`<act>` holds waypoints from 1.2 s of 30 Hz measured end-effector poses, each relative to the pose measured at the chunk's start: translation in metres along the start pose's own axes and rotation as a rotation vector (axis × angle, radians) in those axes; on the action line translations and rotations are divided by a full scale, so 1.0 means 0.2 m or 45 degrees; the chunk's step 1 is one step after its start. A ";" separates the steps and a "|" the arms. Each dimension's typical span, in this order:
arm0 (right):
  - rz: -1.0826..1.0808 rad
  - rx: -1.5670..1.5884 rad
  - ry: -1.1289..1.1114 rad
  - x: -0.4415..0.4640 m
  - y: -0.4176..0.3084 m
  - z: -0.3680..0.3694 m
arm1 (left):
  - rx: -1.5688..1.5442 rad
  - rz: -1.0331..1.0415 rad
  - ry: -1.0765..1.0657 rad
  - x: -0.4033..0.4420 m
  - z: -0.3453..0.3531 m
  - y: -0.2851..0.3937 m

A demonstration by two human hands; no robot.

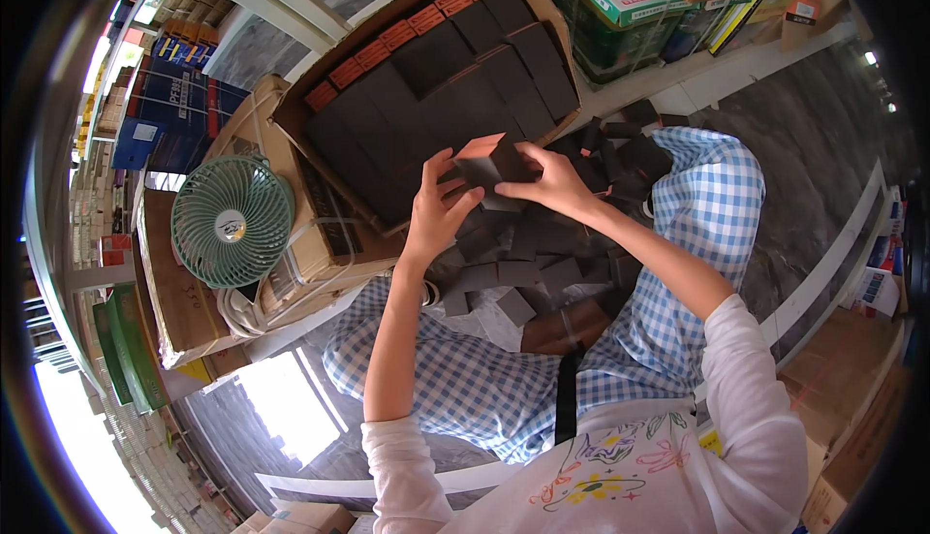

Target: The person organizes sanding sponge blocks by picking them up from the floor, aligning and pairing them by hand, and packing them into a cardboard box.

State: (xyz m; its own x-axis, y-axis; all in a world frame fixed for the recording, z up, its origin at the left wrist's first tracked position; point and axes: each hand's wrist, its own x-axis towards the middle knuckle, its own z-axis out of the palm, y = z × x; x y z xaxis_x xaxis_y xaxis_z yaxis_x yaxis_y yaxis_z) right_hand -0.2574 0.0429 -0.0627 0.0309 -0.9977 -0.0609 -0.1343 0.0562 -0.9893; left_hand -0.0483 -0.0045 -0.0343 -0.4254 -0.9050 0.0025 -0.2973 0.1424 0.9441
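Observation:
A small black box with an orange-red end is held up between my two hands, in front of the large carton. My left hand has its fingers and thumb around the box's left side. On the right side, my right hand pinches the same box between thumb and fingers. Beyond them, the open cardboard carton is packed with rows of black boxes, several showing orange-red ends. More small black boxes lie loose in a heap on the floor between the legs.
A green fan stands on a cardboard box at the left. Green packages sit at the upper right. Shelving with stacked goods lines the left side. Cartons stand at the right.

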 end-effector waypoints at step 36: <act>-0.373 -0.699 -0.233 -0.06 -0.05 0.02 | 0.872 0.455 -0.339 0.01 -0.08 0.19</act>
State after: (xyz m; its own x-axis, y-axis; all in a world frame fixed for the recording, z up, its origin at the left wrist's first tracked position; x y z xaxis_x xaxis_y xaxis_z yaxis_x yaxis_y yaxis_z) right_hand -0.2527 0.0540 -0.0534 0.3049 -0.9432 0.1318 -0.5803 -0.2937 -0.7596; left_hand -0.0463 -0.0086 0.0065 -0.7567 -0.6452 0.1057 -0.5249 0.6959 0.4901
